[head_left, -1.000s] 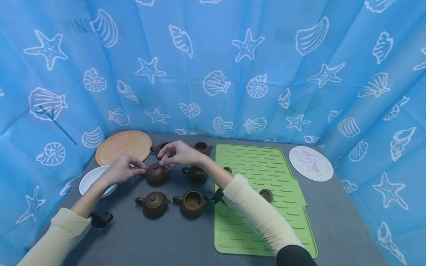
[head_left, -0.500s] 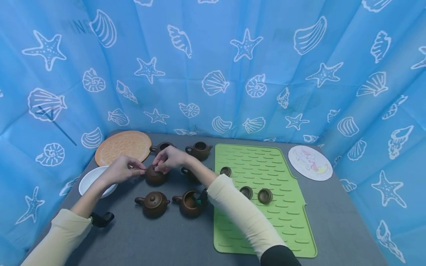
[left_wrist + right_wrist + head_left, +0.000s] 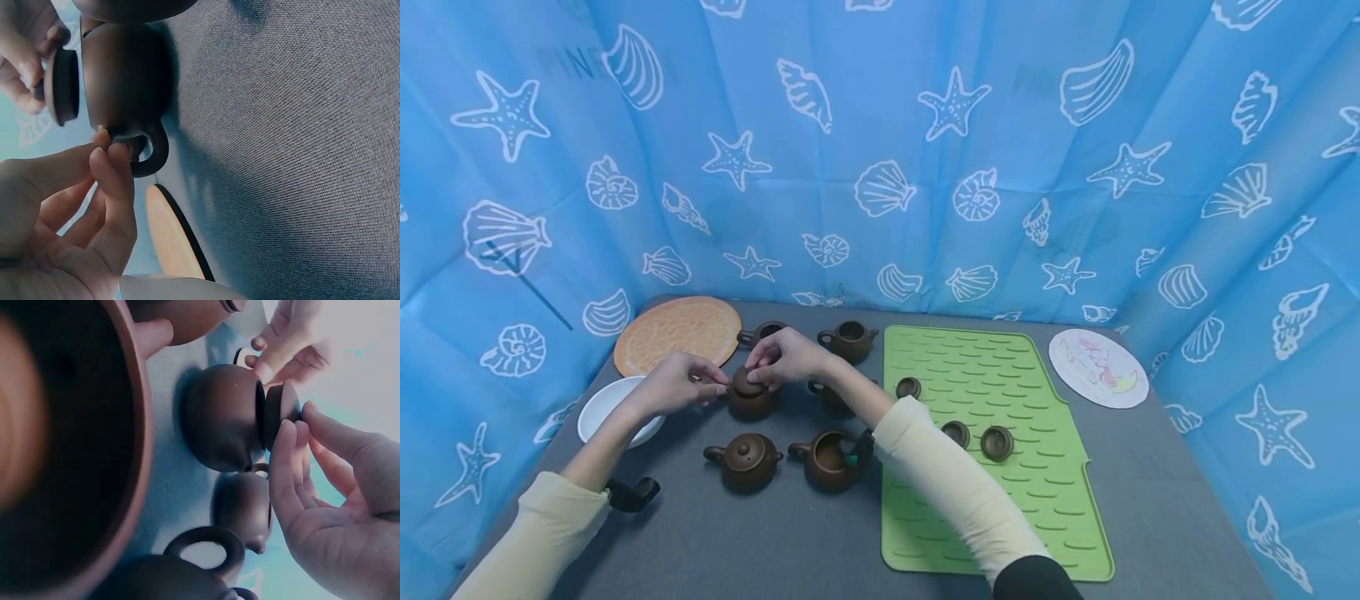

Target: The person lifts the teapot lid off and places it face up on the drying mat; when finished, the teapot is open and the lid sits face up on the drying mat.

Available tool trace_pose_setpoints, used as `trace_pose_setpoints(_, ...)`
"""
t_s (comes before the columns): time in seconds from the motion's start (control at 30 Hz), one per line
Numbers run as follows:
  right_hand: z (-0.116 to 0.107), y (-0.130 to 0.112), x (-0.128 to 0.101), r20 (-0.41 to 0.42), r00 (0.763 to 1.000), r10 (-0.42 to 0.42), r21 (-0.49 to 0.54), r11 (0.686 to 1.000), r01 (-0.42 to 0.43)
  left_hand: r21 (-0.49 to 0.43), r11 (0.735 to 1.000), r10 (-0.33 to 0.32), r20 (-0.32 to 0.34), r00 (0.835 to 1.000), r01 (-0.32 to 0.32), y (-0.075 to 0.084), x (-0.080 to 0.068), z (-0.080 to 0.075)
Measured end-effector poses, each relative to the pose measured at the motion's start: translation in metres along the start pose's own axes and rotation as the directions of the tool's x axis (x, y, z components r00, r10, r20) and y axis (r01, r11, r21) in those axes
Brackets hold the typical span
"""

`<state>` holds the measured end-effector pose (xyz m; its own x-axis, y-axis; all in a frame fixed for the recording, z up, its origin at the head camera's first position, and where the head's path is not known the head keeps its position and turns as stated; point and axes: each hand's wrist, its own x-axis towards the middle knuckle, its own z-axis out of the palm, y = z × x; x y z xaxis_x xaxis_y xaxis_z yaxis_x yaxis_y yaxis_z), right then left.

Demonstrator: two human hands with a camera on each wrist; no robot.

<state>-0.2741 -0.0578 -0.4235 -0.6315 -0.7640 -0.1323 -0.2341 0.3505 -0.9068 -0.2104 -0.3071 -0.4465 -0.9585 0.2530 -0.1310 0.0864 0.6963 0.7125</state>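
A small brown teapot [image 3: 751, 408] stands at the left of the table. My left hand [image 3: 679, 388] pinches its loop handle [image 3: 161, 149] between thumb and fingers. Its lid [image 3: 64, 87] is in my right hand [image 3: 790, 358], pinched by the knob. In the left wrist view the lid hangs tilted, a small gap apart from the teapot's mouth. From the right wrist view, the lid [image 3: 279, 415] sits right at the opening. Nearer me stands a lidded teapot [image 3: 747, 462], and beside it a teapot without a lid [image 3: 823, 467], partly behind my right wrist's camera.
More lidless teapots stand behind, one [image 3: 852, 340] near the green mat [image 3: 1000, 525]. Three loose lids lie on that mat, one at its right [image 3: 997, 443]. A white bowl [image 3: 597, 417], an orange round mat [image 3: 673, 329] and a white round mat [image 3: 1099, 367] lie around.
My right hand has come down and left onto the teapot lid, gripped it by the knob and raised it slightly. The left hand has stayed at the handle.
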Motion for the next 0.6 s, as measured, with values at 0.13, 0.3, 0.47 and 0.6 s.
trace_pose_setpoints(0.13,-0.009,-0.003,-0.01,-0.004,1.0,-0.025,-0.008,1.0,0.025,0.01,1.0,0.006,-0.009,1.0,-0.006,0.001,0.001,0.001)
trace_pose_setpoints(0.3,-0.026,-0.008,-0.029,-0.018,0.998,-0.057,-0.019,0.998,0.057,0.024,1.0,0.011,-0.016,1.0,-0.011,0.002,-0.001,0.002)
trace_pose_setpoints(0.47,-0.048,-0.01,-0.053,-0.044,0.997,-0.056,-0.02,0.998,0.055,0.041,0.999,0.015,-0.026,1.0,-0.014,0.004,-0.002,0.003)
trace_pose_setpoints(0.6,-0.067,-0.006,-0.073,-0.063,0.995,-0.079,-0.055,0.996,0.076,0.047,0.999,0.01,-0.026,1.0,-0.008,0.004,-0.002,0.004)
